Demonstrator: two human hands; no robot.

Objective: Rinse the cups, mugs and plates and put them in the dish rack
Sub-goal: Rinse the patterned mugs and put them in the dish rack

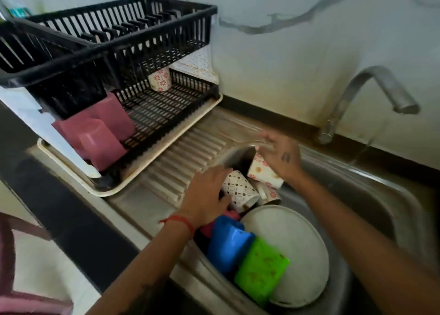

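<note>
My right hand (279, 156) grips a white mug with red flowers (260, 170), tilted above the sink (381, 195). My left hand (207, 193) rests on a white mug with a dark diamond pattern (240, 191) lying in the sink. Beside it lies another flowered mug (271, 193). A blue cup (228, 245), a green cup (259, 269) and a white plate (292, 243) lie nearer me in the basin. The black two-tier dish rack (114, 52) stands at the left, holding two pink cups (100, 141) and a flowered mug (159, 79) on its lower tier.
A metal tap (371, 93) curves out from the wall at the right, with a thin stream of water falling from it. The ribbed drainboard (181, 157) lies between rack and basin. A cream drip tray (152, 169) sits under the rack.
</note>
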